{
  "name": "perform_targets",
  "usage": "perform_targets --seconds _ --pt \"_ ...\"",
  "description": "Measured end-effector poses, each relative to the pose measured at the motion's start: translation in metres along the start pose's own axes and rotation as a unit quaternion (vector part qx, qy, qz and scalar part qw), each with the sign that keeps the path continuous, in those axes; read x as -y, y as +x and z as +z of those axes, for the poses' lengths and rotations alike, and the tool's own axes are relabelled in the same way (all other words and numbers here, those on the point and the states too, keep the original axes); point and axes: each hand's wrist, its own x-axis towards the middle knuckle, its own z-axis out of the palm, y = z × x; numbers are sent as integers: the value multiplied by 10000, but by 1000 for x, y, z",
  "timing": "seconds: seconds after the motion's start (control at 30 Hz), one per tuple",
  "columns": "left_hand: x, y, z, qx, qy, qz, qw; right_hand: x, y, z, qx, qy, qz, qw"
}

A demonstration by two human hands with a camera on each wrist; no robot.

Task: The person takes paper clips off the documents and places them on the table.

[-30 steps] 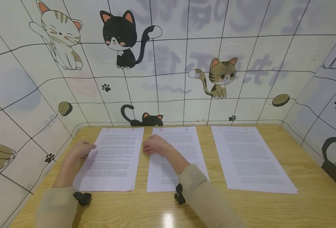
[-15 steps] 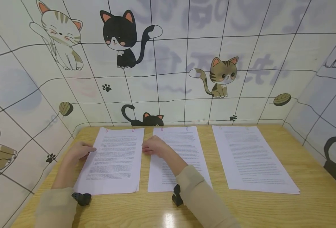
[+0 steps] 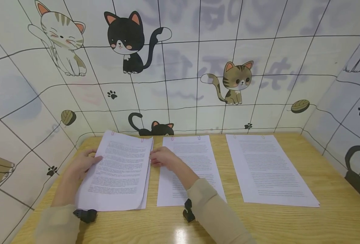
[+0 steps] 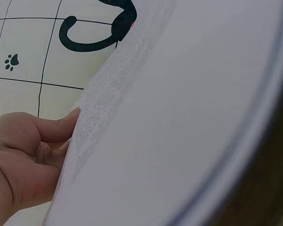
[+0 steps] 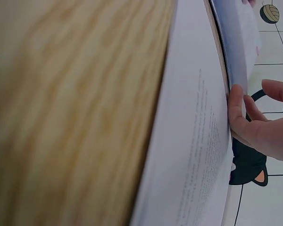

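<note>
At the left lies a printed paper stack (image 3: 118, 169) with paper clips on its top edge, tilted up off the table on its left side. My left hand (image 3: 83, 162) grips its left edge; in the left wrist view the thumb (image 4: 61, 128) lies on the printed face and the other fingers are partly hidden behind the sheets. At the opposite edge is my right hand (image 3: 164, 157), its fingertips touching the stack's side. In the right wrist view the right hand's thumb (image 5: 276, 89) stands apart from the fingers. Under the right forearm lies a middle paper stack (image 3: 195, 159).
A third clipped paper stack (image 3: 271, 173) lies at the right of the wooden table (image 3: 137, 227). Walls with cat drawings (image 3: 126, 37) rise behind and on both sides. A black wrist device (image 3: 86, 215) sits at the left sleeve.
The left stack has risen and tilted, its top left corner now higher and its sheets fanned at the right edge. Both hands have shifted only slightly with it.
</note>
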Motion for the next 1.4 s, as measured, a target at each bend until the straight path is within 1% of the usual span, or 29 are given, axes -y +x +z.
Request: perform_targets --seconds 0.1,0.17,0.27,0.37,0.5,0.6,0.7,0.8,0.9,1.0,1.1,1.2,1.27,1.4 --pt "-1 -3 -3 103 -528 184 9984 0 0 1 -48 -135 -46 9999" --pt "-4 -6 -5 197 -855 301 9957 0 0 1 -88 -188 -51 9998" --pt "-10 -12 -7 396 -1198 414 9911 1 -2 1 -117 -195 -23 9997" --pt "-16 -17 -10 606 -1447 483 9864 1 -2 0 -134 -149 2 9998" --pt "-23 -22 -11 819 -1747 541 9797 0 -2 -1 -257 -331 -122 9990" --pt "-27 -24 -12 868 -1890 641 9760 2 -4 -3 -262 -395 -239 9986" --pt "-30 -26 -11 890 -1993 746 9730 6 -8 -7 -120 -226 -324 9991" --pt "-34 -28 -9 880 -1988 831 9725 12 -13 -13 58 -320 -451 9985" --pt "-40 -29 -6 767 -1853 868 9758 18 -20 -20 213 -774 -626 9948" --pt "-48 -32 0 514 -1464 985 9830 23 -28 -28 267 -1205 -892 9883" --pt "-54 -35 7 203 -917 1211 9882 28 -34 -36 188 -1227 -1170 9853" --pt "-59 -38 14 -13 -573 1365 9890 31 -38 -44 80 -1211 -1321 9838" --pt "-61 -38 19 -5 -544 1436 9881 33 -41 -50 0 -1268 -1368 9824" --pt "-63 -36 28 229 -627 1592 9850 36 -49 -62 -179 -1418 -1588 9769"
